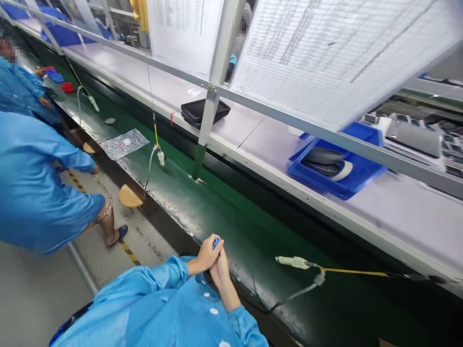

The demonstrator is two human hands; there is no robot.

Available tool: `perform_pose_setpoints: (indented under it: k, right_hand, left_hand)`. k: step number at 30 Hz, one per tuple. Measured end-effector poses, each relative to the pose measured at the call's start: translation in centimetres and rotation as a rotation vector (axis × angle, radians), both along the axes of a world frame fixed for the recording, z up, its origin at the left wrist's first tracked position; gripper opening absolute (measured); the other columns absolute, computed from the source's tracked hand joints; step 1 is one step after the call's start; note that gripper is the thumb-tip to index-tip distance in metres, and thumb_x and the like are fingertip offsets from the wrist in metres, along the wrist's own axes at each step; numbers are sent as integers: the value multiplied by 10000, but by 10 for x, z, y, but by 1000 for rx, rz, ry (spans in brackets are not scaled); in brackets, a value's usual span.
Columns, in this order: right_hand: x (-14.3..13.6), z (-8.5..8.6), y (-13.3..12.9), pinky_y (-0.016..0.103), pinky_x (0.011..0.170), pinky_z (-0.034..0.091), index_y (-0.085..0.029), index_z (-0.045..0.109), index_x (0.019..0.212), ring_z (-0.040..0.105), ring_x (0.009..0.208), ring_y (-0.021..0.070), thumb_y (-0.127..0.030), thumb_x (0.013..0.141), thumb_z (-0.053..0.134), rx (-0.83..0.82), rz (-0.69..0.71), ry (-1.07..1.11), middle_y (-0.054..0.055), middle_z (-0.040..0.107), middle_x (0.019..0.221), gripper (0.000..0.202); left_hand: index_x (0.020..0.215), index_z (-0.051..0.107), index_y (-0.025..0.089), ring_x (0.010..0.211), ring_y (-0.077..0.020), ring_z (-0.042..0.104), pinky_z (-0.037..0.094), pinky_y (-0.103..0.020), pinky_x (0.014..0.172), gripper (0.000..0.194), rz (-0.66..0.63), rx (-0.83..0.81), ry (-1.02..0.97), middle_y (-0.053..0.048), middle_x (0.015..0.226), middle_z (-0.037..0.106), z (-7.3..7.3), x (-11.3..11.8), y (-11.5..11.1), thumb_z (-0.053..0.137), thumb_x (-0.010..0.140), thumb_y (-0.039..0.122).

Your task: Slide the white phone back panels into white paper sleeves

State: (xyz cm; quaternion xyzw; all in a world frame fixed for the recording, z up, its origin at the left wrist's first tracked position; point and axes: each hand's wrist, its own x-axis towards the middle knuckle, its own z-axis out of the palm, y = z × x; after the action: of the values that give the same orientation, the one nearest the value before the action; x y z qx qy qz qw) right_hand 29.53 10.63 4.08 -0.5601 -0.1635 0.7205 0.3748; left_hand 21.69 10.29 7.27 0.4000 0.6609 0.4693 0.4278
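My left hand point(207, 254) and my right hand point(221, 271) are clasped together in front of my blue smock, at the near edge of the green bench. A small blue, bumpy object point(216, 242) shows at the top of the clasp, gripped between the closed fingers; its kind cannot be made out. Most of the right hand's fingers are hidden behind the left. On the bench to the right lies a white handheld tool point(292, 261), tied to a yellow cord point(354, 272) and a grey cable.
A blue bin point(336, 185) with dark curved parts and black trays point(195, 112) stand on the white raised line. A clear plastic bag point(125, 143) and another white tool point(161, 158) are farther along. Co-workers in blue smocks point(32, 178) are at left. Paper sheets point(325, 58) hang overhead.
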Motion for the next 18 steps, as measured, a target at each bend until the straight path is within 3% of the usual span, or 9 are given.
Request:
perform_pose_setpoints:
  k: [5,9,11,13,16,18]
  right_hand:
    - [-5,5,-25,425,1196,669,-230,861,1204,747,1485,330,-744,831,813,-69,-15,52,94,882,1386,636]
    - [23,0,-40,416,1099,708,-240,846,1256,775,1445,334,-829,818,783,-135,-24,-30,87,879,1402,737]
    - [49,-7,-46,385,1026,718,-249,838,1249,794,1401,328,-839,749,824,-122,-27,-108,74,883,1382,774]
    - [79,-13,-52,363,862,718,-252,830,1211,842,1238,328,-829,653,876,-105,0,-174,65,905,1234,804]
    - [113,-16,-54,331,562,575,-241,816,1089,808,835,295,-804,555,919,-100,130,-253,37,843,867,782]
    - [116,-12,-51,323,571,564,-244,804,1027,789,826,281,-754,542,930,-52,185,-278,39,839,875,715]
  left_hand:
    - [952,671,263,1023,-299,709,531,-453,1042,405,79,-72,130,-100,1028,785,-12,-2,-15,507,1111,597]
    - [915,550,287,892,-263,678,513,-394,892,527,24,-107,-18,-55,926,721,-22,34,-28,397,1125,746]
    - [903,544,286,910,-259,683,516,-389,903,586,22,-91,-72,-54,932,721,-26,59,-37,358,1127,795]
    - [923,594,273,972,-265,709,530,-400,960,614,9,-82,-118,-68,974,746,-29,82,-45,351,1136,795]
    - [1015,670,259,1034,-276,736,552,-431,1023,588,-15,-88,-203,-81,1033,769,-29,101,-53,381,1149,753]
    - [1048,685,253,1098,-290,735,558,-455,1073,560,25,-55,-202,-100,1114,764,-28,99,-52,409,1148,730]
